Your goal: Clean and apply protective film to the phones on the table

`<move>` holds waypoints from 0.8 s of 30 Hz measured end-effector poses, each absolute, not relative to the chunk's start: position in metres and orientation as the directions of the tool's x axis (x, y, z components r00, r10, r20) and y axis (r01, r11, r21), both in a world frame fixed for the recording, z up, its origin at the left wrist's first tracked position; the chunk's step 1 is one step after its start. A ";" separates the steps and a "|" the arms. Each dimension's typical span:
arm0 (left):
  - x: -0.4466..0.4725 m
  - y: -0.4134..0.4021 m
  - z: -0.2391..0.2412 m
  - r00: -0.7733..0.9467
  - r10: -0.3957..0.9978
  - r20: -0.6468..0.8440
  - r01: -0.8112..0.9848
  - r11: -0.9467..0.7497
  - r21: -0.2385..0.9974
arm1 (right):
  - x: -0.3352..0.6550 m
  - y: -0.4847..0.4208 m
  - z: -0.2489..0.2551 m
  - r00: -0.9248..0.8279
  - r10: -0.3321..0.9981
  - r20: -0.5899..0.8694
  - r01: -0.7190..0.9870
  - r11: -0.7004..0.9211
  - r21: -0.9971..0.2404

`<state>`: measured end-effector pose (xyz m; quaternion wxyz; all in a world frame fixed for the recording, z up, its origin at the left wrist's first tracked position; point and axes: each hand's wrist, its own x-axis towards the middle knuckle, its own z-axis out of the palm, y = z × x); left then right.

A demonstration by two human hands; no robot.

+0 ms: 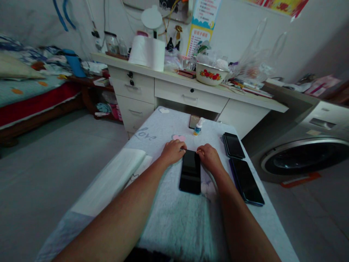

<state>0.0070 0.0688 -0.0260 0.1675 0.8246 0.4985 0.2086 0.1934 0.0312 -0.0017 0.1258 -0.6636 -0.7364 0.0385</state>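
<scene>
A black smartphone (190, 172) lies flat, screen up, on the cloth-covered table in front of me. My left hand (174, 150) is at its upper left corner, fingers curled and pressed together there. At the upper right corner my right hand (209, 156) is closed in the same way, thumb and fingertips on the edge. Whether a thin film lies under the fingertips I cannot make out. Just beyond the hands stands a small spray bottle (197, 128) with a white top, beside another phone (193, 122) lying flat.
On the right of the table (163, 225) lie stacked phones or tablets (234, 145) and a larger dark one (247, 182). White paper sheets (111, 182) lie on the left. Behind stands a white desk (174, 78) with a flowered bowl (209, 74); a washing machine (308, 134) is at right.
</scene>
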 end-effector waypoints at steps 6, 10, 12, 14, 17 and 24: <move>0.007 0.069 -0.026 0.413 0.892 0.185 0.742 -0.447 0.499 | 0.198 0.027 0.003 -0.091 0.989 0.114 0.970 0.114 -0.215; 0.007 0.069 -0.026 0.426 0.888 0.172 0.751 -0.453 0.480 | 0.199 0.023 0.010 -0.147 0.987 0.071 0.960 0.159 -0.229; 0.007 0.069 -0.026 0.427 0.889 0.167 0.756 -0.452 0.474 | 0.199 0.020 0.014 -0.172 0.984 0.049 0.954 0.179 -0.240; 0.007 0.069 -0.026 0.425 0.890 0.164 0.757 -0.449 0.474 | 0.199 0.017 0.018 -0.193 0.981 0.027 0.945 0.193 -0.262; 0.007 0.069 -0.026 0.429 0.888 0.163 0.757 -0.453 0.471 | 0.201 0.013 0.025 -0.226 0.974 -0.018 0.926 0.209 -0.315; 0.008 0.067 -0.022 0.425 0.893 0.148 0.766 -0.442 0.467 | 0.210 0.009 0.030 -0.360 0.915 -0.181 0.835 0.230 -0.499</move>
